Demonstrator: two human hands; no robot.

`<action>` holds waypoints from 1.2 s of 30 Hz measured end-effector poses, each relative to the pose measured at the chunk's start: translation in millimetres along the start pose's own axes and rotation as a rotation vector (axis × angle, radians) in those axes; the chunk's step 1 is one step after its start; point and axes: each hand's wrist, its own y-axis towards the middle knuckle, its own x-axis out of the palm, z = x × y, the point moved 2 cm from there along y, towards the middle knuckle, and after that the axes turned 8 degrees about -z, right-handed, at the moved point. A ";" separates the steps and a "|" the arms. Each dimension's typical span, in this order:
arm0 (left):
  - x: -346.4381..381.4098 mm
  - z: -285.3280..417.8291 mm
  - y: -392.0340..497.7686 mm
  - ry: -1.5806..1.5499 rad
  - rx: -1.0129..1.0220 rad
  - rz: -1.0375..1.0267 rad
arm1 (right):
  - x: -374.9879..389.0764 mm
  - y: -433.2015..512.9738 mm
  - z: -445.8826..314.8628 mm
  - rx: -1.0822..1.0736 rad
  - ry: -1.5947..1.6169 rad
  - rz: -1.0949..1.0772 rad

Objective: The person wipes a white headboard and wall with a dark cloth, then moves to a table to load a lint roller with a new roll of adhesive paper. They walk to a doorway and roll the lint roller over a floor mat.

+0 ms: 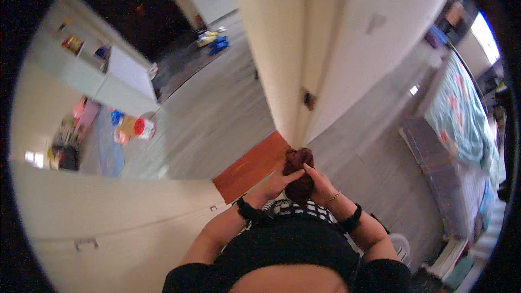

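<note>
A dark reddish-brown bundle [299,189], which looks like bunched cloth, is held in front of my body. My left hand [280,183] grips it from the left, its thumb lying across the front. From the other side my right hand [319,181] holds the same bundle, its thumb pointing up along it. Both thumbs nearly meet at the middle. The fingers behind the bundle are hidden. Below the hands shows a black-and-white checked garment [299,208].
A wall end [285,49] stands straight ahead, beside a reddish-brown threshold strip [252,167]. To the right is a bed [456,171] with a light green floral cover. Leftward, a red-lidded bucket [144,127] sits on the floor near a white cabinet [126,77]. A cream door or cabinet panel [134,207] is close at left.
</note>
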 end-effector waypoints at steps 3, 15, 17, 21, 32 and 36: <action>-14.2 -1.1 -20.2 0.074 0.070 0.172 | -6.2 19.4 23.4 -0.014 -0.033 -0.051; -102.7 -15.6 -101.8 -0.311 0.100 0.493 | 57.3 97.2 68.4 -0.220 -1.412 -0.319; -127.4 -9.8 -113.8 -0.029 0.249 0.482 | 73.1 108.6 58.3 -0.146 -1.540 -0.358; -174.8 11.3 -115.1 -0.152 0.080 0.510 | 93.3 147.8 22.8 -0.051 -1.390 -0.498; -332.7 214.0 -158.1 0.009 0.496 1.056 | 107.0 334.8 -73.5 -0.084 -1.348 -0.373; -289.7 300.5 -248.7 -0.130 1.471 0.573 | 138.3 399.5 -95.2 -0.076 -1.227 -0.455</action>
